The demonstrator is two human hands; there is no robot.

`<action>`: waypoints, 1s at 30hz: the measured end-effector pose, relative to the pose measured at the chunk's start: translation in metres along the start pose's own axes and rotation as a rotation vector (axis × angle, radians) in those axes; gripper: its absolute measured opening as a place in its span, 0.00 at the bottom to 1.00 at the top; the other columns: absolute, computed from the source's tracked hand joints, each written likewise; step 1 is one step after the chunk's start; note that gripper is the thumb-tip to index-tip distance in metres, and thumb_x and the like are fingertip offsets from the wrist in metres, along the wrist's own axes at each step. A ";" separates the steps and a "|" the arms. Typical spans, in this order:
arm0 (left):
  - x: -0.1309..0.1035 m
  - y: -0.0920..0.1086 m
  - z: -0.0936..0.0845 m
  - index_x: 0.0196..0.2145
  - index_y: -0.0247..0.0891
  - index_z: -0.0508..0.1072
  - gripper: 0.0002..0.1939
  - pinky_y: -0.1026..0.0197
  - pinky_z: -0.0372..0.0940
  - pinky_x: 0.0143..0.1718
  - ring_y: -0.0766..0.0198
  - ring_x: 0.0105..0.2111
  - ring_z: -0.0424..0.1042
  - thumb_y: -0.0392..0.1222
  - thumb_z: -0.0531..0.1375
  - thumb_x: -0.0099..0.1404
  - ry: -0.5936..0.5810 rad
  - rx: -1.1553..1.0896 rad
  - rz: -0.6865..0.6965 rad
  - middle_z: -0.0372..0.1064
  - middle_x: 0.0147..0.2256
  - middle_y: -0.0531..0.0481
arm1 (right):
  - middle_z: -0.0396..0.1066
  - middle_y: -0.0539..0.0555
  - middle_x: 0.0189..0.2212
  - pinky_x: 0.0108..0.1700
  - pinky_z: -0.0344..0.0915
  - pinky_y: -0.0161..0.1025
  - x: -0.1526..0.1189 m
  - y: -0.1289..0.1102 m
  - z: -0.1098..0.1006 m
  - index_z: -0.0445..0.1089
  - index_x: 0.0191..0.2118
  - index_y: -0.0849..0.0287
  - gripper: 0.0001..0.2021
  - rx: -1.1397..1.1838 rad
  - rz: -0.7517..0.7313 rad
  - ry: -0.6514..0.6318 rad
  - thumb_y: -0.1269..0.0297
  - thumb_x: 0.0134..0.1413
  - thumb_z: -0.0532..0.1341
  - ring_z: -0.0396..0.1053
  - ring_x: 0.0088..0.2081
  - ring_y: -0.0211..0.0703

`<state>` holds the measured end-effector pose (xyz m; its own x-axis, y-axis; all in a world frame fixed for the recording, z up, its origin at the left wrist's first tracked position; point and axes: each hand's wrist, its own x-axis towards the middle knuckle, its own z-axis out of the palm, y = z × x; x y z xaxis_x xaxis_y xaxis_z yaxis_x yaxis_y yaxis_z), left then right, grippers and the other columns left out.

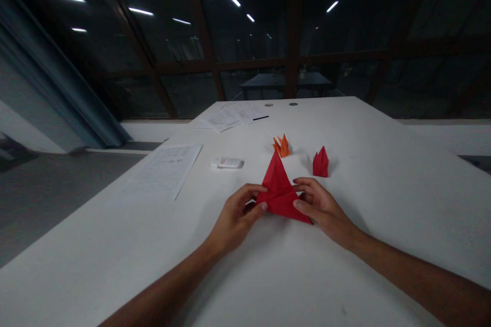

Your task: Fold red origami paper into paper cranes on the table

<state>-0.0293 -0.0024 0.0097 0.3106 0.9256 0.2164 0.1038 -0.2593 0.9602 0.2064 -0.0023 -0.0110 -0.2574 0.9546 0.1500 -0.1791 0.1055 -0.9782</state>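
A red sheet of origami paper [279, 188], folded into a pointed, roughly triangular shape, is held over the table between my two hands. My left hand [238, 214] pinches its left edge, thumb in front and fingers behind. On the other side, my right hand [324, 210] grips the right edge with the thumb on the front face; its fingers are partly hidden by the paper. Just beyond stand an orange folded paper figure [282, 146] and a smaller red folded paper figure [321, 162], both apart from my hands.
A white capped tube or marker-like object [227, 163] lies left of the orange figure. Printed sheets [163, 171] rest on the left of the white table [368, 173], with more papers [230, 115] and a black pen-like stick [261, 118] farther back. Dark windows face the table.
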 end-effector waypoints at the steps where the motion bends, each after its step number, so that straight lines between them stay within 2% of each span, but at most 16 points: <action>1: -0.001 -0.001 0.001 0.52 0.42 0.71 0.16 0.62 0.66 0.41 0.63 0.40 0.71 0.43 0.64 0.68 -0.010 -0.009 0.002 0.71 0.41 0.48 | 0.74 0.54 0.45 0.46 0.69 0.43 -0.001 -0.001 0.000 0.64 0.55 0.51 0.22 0.027 0.025 -0.047 0.59 0.57 0.69 0.74 0.43 0.45; 4: -0.003 -0.002 0.003 0.64 0.46 0.60 0.29 0.60 0.65 0.42 0.63 0.38 0.71 0.41 0.63 0.68 -0.056 -0.018 -0.002 0.70 0.38 0.50 | 0.76 0.53 0.41 0.47 0.68 0.43 -0.003 -0.005 0.002 0.68 0.52 0.54 0.18 0.046 0.067 -0.156 0.59 0.58 0.68 0.74 0.42 0.45; 7: -0.004 -0.002 0.006 0.67 0.47 0.54 0.33 0.58 0.65 0.44 0.62 0.38 0.71 0.40 0.62 0.69 -0.089 0.001 -0.009 0.70 0.37 0.51 | 0.75 0.53 0.42 0.47 0.68 0.43 -0.006 -0.006 0.007 0.68 0.48 0.54 0.15 0.051 0.059 -0.150 0.61 0.58 0.68 0.74 0.44 0.46; 11: -0.003 -0.002 0.009 0.62 0.45 0.60 0.27 0.56 0.64 0.48 0.59 0.43 0.71 0.41 0.62 0.69 -0.110 -0.052 0.000 0.72 0.43 0.48 | 0.71 0.50 0.46 0.48 0.69 0.43 -0.008 -0.006 0.017 0.59 0.56 0.47 0.29 0.119 0.028 0.011 0.64 0.52 0.71 0.72 0.46 0.45; 13: -0.003 -0.001 0.009 0.57 0.41 0.66 0.20 0.56 0.64 0.49 0.58 0.44 0.71 0.42 0.62 0.68 -0.134 -0.124 -0.010 0.72 0.45 0.45 | 0.70 0.51 0.49 0.49 0.69 0.43 -0.008 -0.008 0.021 0.58 0.59 0.46 0.32 0.117 0.028 -0.006 0.64 0.51 0.72 0.72 0.48 0.46; 17: -0.001 -0.002 0.006 0.45 0.35 0.72 0.10 0.58 0.64 0.44 0.59 0.40 0.71 0.40 0.62 0.66 -0.148 -0.203 -0.069 0.72 0.40 0.46 | 0.73 0.53 0.44 0.49 0.68 0.44 -0.011 -0.010 0.026 0.68 0.50 0.55 0.20 0.051 0.039 -0.126 0.60 0.53 0.70 0.72 0.46 0.48; 21: 0.001 -0.005 0.005 0.43 0.35 0.70 0.09 0.59 0.64 0.40 0.60 0.37 0.70 0.39 0.60 0.66 -0.128 -0.205 -0.106 0.72 0.37 0.47 | 0.74 0.52 0.38 0.47 0.68 0.44 -0.011 -0.006 0.026 0.69 0.45 0.57 0.16 -0.007 0.035 -0.080 0.56 0.54 0.69 0.71 0.42 0.47; 22: 0.001 -0.005 0.006 0.45 0.36 0.70 0.10 0.58 0.64 0.40 0.60 0.38 0.70 0.39 0.59 0.66 -0.122 -0.173 -0.096 0.72 0.39 0.47 | 0.74 0.52 0.37 0.46 0.68 0.43 -0.011 -0.005 0.026 0.69 0.43 0.57 0.15 -0.030 0.035 -0.059 0.55 0.55 0.69 0.71 0.41 0.47; 24: 0.000 -0.004 0.010 0.50 0.38 0.67 0.14 0.54 0.65 0.45 0.57 0.42 0.69 0.40 0.58 0.68 -0.039 -0.009 -0.041 0.70 0.43 0.45 | 0.73 0.51 0.34 0.42 0.67 0.41 -0.009 -0.002 0.027 0.69 0.38 0.57 0.14 -0.069 0.033 -0.014 0.54 0.55 0.68 0.70 0.38 0.45; 27: -0.004 0.002 0.022 0.53 0.40 0.67 0.18 0.48 0.59 0.55 0.52 0.52 0.62 0.40 0.61 0.65 0.266 0.449 0.107 0.64 0.51 0.43 | 0.71 0.49 0.31 0.37 0.65 0.38 -0.007 -0.002 0.031 0.67 0.34 0.57 0.13 -0.085 0.009 0.084 0.54 0.57 0.67 0.67 0.34 0.42; 28: -0.007 0.005 0.026 0.52 0.40 0.67 0.17 0.47 0.58 0.56 0.52 0.52 0.62 0.40 0.61 0.66 0.279 0.529 0.144 0.64 0.50 0.43 | 0.70 0.49 0.31 0.38 0.65 0.38 -0.007 -0.002 0.033 0.67 0.35 0.57 0.13 -0.076 -0.002 0.113 0.54 0.58 0.67 0.67 0.34 0.42; 30: -0.011 0.010 0.033 0.47 0.40 0.67 0.11 0.50 0.61 0.51 0.55 0.47 0.63 0.41 0.59 0.68 0.176 0.548 0.179 0.65 0.44 0.45 | 0.71 0.50 0.33 0.40 0.66 0.38 -0.007 -0.005 0.038 0.68 0.37 0.57 0.12 -0.036 -0.018 0.124 0.53 0.61 0.64 0.68 0.36 0.42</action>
<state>-0.0008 -0.0240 0.0109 0.2123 0.8740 0.4371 0.5509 -0.4764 0.6852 0.1734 -0.0204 -0.0016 -0.1344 0.9794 0.1506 -0.1482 0.1304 -0.9803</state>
